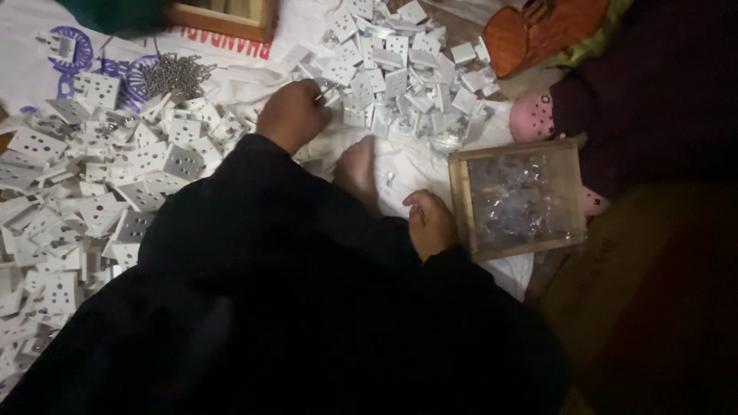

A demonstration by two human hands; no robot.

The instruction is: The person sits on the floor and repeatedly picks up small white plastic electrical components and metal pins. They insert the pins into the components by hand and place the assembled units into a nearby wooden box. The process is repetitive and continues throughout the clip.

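My left hand (293, 115) reaches forward over the white sheet (419, 165), its fingers closed on a small white piece at the near edge of a heap of white plastic socket parts (396, 73). My right hand (430, 223) rests curled beside a shallow wooden tray (461, 204) of small shiny metal parts; what it holds, if anything, is hidden. My bare foot (358, 170) lies between the two hands. Dark sleeves and clothing cover the lower middle of the view.
A large spread of white socket plates (92, 184) covers the left side. A pile of small metal screws (175, 74) lies at upper left near another wooden tray (223, 19). A person in dark clothes with a pink sock (532, 117) sits at upper right.
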